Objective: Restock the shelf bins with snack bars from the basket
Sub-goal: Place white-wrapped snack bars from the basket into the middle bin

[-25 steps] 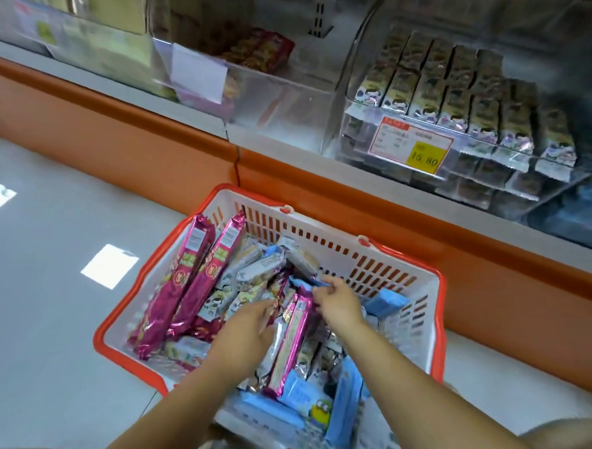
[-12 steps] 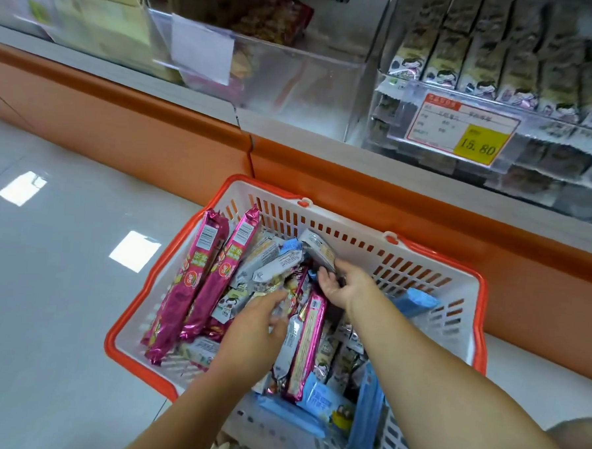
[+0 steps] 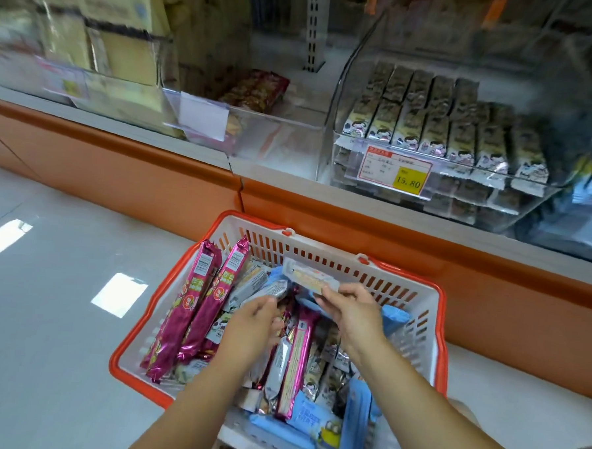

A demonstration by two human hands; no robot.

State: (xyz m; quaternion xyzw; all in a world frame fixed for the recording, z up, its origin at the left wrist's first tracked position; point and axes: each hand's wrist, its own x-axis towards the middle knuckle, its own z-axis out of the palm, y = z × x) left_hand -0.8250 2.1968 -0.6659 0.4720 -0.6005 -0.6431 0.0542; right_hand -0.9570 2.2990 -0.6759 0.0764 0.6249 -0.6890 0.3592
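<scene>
Pinching a pale snack bar [image 3: 310,278] near the basket's [image 3: 320,251] far rim, the right hand [image 3: 350,311] hovers over the pile [image 3: 296,361]; the left hand [image 3: 251,328], fingers [image 3: 270,303] curled, apparently grips a silver wrapper [image 3: 267,289] mid-basket.

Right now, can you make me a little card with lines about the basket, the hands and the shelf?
basket: white plastic basket with red rim, full of wrapped bars
right hand: pinches a pale wrapped bar held above the pile
left hand: fingers curled among the bars, grip unclear
shelf bin: clear plastic bin holding rows of bars, yellow tag reads 15.80
</scene>
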